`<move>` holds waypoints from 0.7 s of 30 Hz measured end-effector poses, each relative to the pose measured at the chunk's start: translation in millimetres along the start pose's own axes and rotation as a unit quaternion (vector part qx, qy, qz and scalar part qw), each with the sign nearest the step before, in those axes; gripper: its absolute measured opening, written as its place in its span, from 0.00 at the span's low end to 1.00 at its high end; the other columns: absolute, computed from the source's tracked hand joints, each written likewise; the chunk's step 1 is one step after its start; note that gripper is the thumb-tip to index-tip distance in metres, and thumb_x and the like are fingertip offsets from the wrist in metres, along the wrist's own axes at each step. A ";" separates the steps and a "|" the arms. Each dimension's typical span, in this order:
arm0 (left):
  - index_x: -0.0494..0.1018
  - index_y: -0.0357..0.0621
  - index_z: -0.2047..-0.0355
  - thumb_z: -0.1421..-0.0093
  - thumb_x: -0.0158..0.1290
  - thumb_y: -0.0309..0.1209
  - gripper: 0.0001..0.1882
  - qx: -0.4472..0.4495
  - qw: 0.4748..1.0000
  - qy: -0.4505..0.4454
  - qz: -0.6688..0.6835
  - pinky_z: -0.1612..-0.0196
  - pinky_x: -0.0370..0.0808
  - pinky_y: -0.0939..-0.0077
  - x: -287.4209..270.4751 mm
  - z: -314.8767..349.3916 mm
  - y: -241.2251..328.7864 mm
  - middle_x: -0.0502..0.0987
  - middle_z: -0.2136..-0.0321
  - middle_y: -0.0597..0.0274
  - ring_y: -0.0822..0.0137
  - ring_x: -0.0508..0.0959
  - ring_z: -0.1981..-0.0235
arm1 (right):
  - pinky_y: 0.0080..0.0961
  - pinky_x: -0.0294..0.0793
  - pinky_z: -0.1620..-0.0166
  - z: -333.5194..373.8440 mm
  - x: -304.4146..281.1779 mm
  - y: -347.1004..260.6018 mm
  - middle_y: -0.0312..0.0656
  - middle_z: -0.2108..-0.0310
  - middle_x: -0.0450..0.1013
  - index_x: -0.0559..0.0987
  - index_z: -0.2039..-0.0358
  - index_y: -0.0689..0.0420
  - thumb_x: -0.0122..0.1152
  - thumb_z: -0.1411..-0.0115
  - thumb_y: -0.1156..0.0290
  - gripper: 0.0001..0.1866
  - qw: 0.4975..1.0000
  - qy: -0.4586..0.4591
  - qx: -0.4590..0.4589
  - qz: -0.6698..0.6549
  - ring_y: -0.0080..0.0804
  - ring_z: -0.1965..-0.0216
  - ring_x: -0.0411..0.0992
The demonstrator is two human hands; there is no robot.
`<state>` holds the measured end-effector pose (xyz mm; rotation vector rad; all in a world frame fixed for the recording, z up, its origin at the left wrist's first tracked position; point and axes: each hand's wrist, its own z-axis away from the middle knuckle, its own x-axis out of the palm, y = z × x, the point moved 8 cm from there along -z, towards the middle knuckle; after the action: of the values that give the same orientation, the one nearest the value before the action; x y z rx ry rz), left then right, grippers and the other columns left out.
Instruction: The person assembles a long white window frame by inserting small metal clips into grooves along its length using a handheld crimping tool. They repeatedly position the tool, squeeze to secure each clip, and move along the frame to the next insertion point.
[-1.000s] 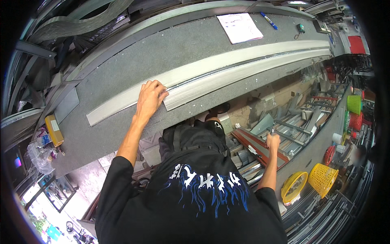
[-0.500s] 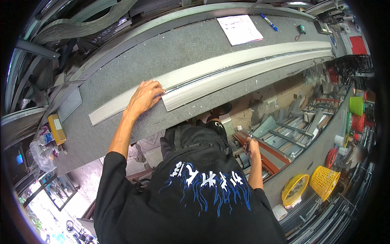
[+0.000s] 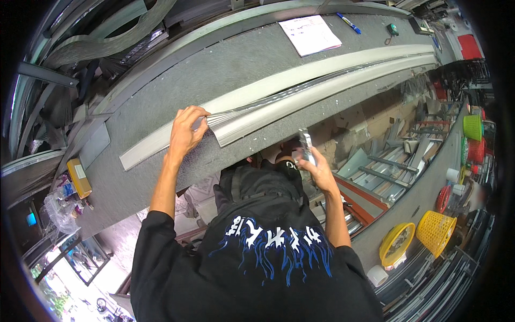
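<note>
Two long, pale, finely pleated strips lie lengthwise along the grey bench (image 3: 161,96). My left hand (image 3: 188,131) pinches the left end of the nearer pleated strip (image 3: 279,118), where some of its thin folds fan apart. Under that hand runs the farther pleated strip (image 3: 284,86), which reaches further left. My right hand (image 3: 320,169) is closed round a silvery metal hand tool (image 3: 305,140), held upright off the bench's near edge. Motion blurs the tool, so its exact kind cannot be made out.
At the back of the bench lie a paper sheet (image 3: 309,36), a blue marker (image 3: 348,23) and a green tape measure (image 3: 392,30). A yellow box (image 3: 79,178) sits at the left end. Yellow baskets (image 3: 432,233) and metal profiles (image 3: 418,290) are on the right.
My right hand has risen toward the bench with the metal tool. The left hand has lifted the end folds of the nearer strip, and they now spread apart.
</note>
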<state>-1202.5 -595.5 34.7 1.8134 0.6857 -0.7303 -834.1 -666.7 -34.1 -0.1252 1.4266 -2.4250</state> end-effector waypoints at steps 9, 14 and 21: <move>0.78 0.34 0.64 0.38 0.54 0.26 0.07 -0.187 0.968 0.040 0.162 0.59 0.73 0.73 -2.3 6.3 -14.3 0.81 0.70 0.56 0.67 0.79 0.68 | 0.27 0.75 0.65 -41.0 101.2 -81.0 0.43 0.68 0.75 0.72 0.52 0.63 0.62 0.41 0.70 0.18 0.994 -0.106 0.012 0.008 0.27 0.69 0.75; 0.78 0.33 0.64 0.37 0.54 0.27 0.08 -0.228 0.950 0.060 0.204 0.58 0.73 0.75 -2.2 15.7 -3.5 0.81 0.72 0.59 0.72 0.78 0.67 | 0.35 0.71 0.51 -67.5 101.0 -132.5 0.48 0.59 0.74 0.68 0.51 0.63 0.66 0.49 0.73 0.26 0.964 -0.034 -0.215 0.153 0.39 0.56 0.73; 0.78 0.32 0.64 0.37 0.53 0.27 0.09 -0.274 0.932 0.117 0.205 0.58 0.73 0.75 -6.5 25.3 20.1 0.80 0.74 0.59 0.73 0.77 0.68 | 0.26 0.71 0.50 -81.9 115.3 -144.4 0.43 0.52 0.73 0.69 0.46 0.65 0.64 0.46 0.70 0.28 0.976 -0.158 -0.138 -0.050 0.25 0.56 0.71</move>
<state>-1196.2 -626.4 44.0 1.4566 0.5627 -0.0277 -995.7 -570.4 39.9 -0.6319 1.6255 -2.1430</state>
